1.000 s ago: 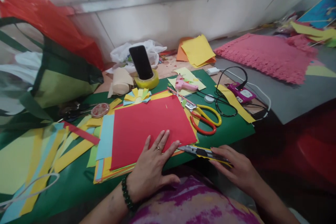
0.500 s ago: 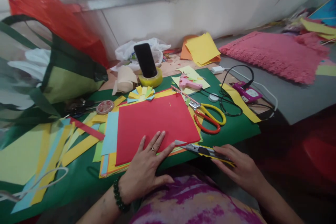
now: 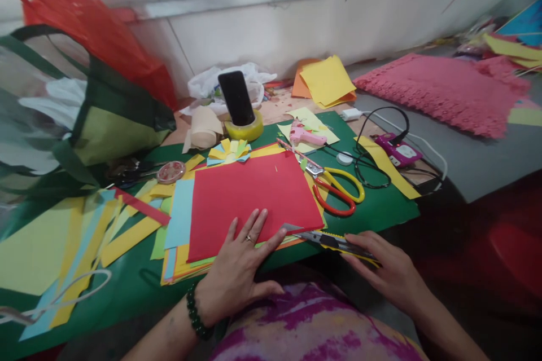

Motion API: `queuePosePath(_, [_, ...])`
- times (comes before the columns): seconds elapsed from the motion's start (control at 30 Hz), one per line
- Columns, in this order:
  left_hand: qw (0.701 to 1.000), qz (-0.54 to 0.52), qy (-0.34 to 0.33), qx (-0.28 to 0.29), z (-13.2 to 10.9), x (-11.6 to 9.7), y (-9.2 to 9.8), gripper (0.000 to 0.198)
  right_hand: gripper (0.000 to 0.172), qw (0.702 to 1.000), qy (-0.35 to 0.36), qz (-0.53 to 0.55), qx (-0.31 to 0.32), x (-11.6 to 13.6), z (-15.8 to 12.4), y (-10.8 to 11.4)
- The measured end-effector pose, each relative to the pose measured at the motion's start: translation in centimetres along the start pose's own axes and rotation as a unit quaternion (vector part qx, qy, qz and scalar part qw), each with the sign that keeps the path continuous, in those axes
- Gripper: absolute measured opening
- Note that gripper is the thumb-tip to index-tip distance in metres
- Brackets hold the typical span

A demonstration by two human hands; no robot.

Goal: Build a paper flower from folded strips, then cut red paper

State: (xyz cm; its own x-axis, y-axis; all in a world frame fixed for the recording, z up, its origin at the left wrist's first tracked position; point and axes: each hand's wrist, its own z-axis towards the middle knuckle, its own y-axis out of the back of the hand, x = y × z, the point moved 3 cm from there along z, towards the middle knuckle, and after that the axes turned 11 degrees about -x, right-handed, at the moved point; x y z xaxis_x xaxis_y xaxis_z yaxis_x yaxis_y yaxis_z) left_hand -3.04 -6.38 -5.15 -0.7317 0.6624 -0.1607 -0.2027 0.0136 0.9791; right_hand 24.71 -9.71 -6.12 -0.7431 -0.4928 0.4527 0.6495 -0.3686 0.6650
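Observation:
A red sheet (image 3: 249,197) lies on a stack of coloured paper at the near edge of the green mat (image 3: 381,211). My left hand (image 3: 239,265) rests flat on its near edge, fingers spread, with a ring and a green bead bracelet. My right hand (image 3: 381,268) is closed round the handle of a utility knife (image 3: 334,241), whose blade points left and lies at the sheet's near right corner, close to my left index fingertip. Red and yellow handled scissors (image 3: 334,192) lie just right of the sheet. A paper rosette (image 3: 228,151) touches its far edge.
Paper strips (image 3: 70,259) and a green bag (image 3: 122,113) are on the left. Behind the stack, a phone (image 3: 236,97) leans on a tape roll (image 3: 245,127). A pink glue gun (image 3: 307,135), black cable and purple socket block (image 3: 398,149) lie at the back right.
The red sheet's near left edge has shifted slightly away from me, showing more green paper beneath. Both hands keep nearly the same places. The view has shifted slightly.

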Motion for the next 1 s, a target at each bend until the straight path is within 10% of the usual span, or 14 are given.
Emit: queuePosePath(1.0, [0.999,-0.037,0.01,0.01,-0.1,0.2,0.6,0.095,0.019,1.0,0.003,0.016,0.019,0.8,0.2,-0.8])
